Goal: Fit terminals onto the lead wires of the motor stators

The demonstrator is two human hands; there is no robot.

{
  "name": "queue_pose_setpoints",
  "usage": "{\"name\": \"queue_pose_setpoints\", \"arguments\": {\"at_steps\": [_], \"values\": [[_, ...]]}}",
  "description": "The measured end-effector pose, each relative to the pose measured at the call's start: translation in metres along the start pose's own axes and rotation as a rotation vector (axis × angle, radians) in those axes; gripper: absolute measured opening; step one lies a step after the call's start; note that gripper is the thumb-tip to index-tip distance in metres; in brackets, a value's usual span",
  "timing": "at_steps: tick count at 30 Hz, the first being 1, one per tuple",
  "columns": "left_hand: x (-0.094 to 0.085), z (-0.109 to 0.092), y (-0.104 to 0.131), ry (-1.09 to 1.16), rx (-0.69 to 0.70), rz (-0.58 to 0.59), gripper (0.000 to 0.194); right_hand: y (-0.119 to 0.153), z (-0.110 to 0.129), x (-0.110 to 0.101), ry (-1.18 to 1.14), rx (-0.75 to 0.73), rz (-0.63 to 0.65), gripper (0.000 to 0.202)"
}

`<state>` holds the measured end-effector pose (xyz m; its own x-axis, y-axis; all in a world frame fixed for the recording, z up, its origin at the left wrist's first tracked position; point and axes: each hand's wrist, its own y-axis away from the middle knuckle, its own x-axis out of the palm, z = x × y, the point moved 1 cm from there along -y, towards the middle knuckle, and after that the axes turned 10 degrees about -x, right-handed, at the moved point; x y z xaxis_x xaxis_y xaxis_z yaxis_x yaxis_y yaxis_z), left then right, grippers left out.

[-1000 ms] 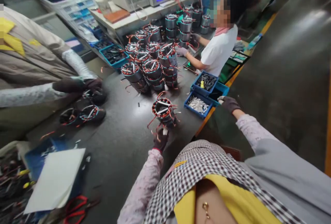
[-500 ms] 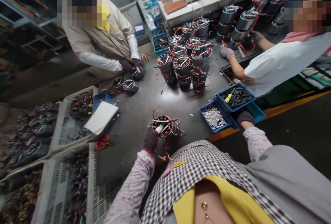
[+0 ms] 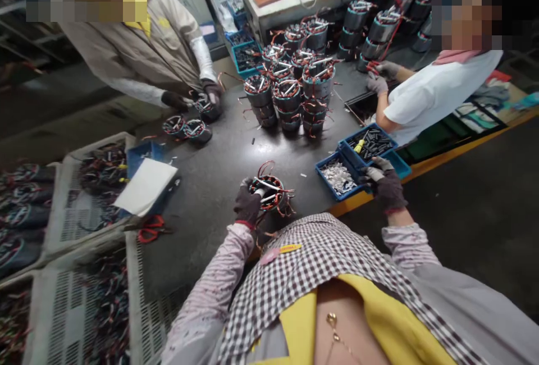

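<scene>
A motor stator (image 3: 275, 199), a dark ring with red and black wires and white sleeves, stands near the table's front edge. My left hand (image 3: 248, 203), in a dark glove with pale fingertips, is closed on its left rim, thumb inside the ring. At the right, my gloved right hand (image 3: 386, 184) is over the near edge of the blue bins, its fingers curled together; anything in them is too small to make out. Beside it are a blue bin of small white pieces (image 3: 340, 178) and a blue bin of black tubes (image 3: 373, 143) with a yellow item.
Stacked stators (image 3: 290, 98) stand mid-table. Red-handled scissors (image 3: 151, 229) and a white pad (image 3: 146, 187) lie left, beside crates of wired parts (image 3: 90, 264). One co-worker's gloved hands (image 3: 208, 95) handle a stator; another's (image 3: 379, 78) are at the far right stacks.
My right hand has come up from the lower blue bin to the bins' near edge. My left hand stays on the stator. The view has shifted, and the right co-worker's hands have come together.
</scene>
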<state>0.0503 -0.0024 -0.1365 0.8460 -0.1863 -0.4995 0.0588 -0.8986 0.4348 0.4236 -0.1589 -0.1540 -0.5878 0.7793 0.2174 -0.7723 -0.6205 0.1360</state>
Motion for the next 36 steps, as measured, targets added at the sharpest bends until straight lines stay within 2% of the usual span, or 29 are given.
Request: {"name": "queue_pose_setpoints", "arguments": {"at_steps": [2,3,4,7,8,9,11,13,15,20,24,26,28,31,33,36], "values": [[0.001,-0.004,0.016,0.136,0.139,-0.132,0.064,0.028,0.007,0.045,-0.046,-0.013,0.193,0.042],[0.000,-0.008,0.025,0.223,0.187,-0.106,0.061,0.041,0.009,0.068,-0.042,-0.018,0.307,0.042],[-0.001,-0.013,0.033,0.312,0.202,-0.002,0.059,0.054,0.010,0.091,-0.029,-0.024,0.418,0.043],[-0.002,-0.024,0.048,0.515,0.123,0.583,0.064,0.088,0.002,0.146,0.021,-0.088,0.640,0.046],[-0.003,-0.025,0.049,0.546,0.105,0.722,0.067,0.097,-0.002,0.159,0.048,-0.139,0.671,0.045],[-0.004,-0.024,0.048,0.578,0.097,0.786,0.067,0.104,-0.007,0.169,0.094,-0.216,0.691,0.042],[-0.007,-0.018,0.042,0.655,0.116,0.733,0.064,0.114,-0.016,0.180,0.269,-0.443,0.728,0.034],[-0.012,-0.008,0.035,0.713,0.137,0.609,0.060,0.119,-0.022,0.184,0.514,-0.674,0.773,0.029],[-0.018,0.002,0.031,0.697,0.140,0.584,0.056,0.121,-0.026,0.184,0.729,-0.803,0.839,0.029],[-0.027,0.015,0.031,0.717,0.015,0.770,0.050,0.121,-0.023,0.185,0.888,-0.900,1.008,0.029],[-0.025,0.016,0.031,0.729,-0.076,0.813,0.046,0.128,-0.021,0.181,0.990,-0.990,1.006,0.034],[-0.024,0.012,0.031,0.729,-0.089,0.769,0.046,0.130,-0.024,0.175,0.978,-0.982,0.966,0.030],[-0.025,0.006,0.029,0.749,-0.081,0.667,0.045,0.128,-0.028,0.164,0.865,-0.908,0.867,0.024],[-0.026,-0.003,0.024,0.790,-0.025,0.447,0.040,0.115,-0.035,0.139,0.615,-0.713,0.621,0.019],[-0.023,-0.005,0.021,0.802,-0.001,0.341,0.037,0.106,-0.038,0.122,0.517,-0.621,0.487,0.022],[-0.011,-0.001,0.019,0.773,-0.039,0.326,0.034,0.099,-0.044,0.106,0.552,-0.642,0.478,0.025]]}}
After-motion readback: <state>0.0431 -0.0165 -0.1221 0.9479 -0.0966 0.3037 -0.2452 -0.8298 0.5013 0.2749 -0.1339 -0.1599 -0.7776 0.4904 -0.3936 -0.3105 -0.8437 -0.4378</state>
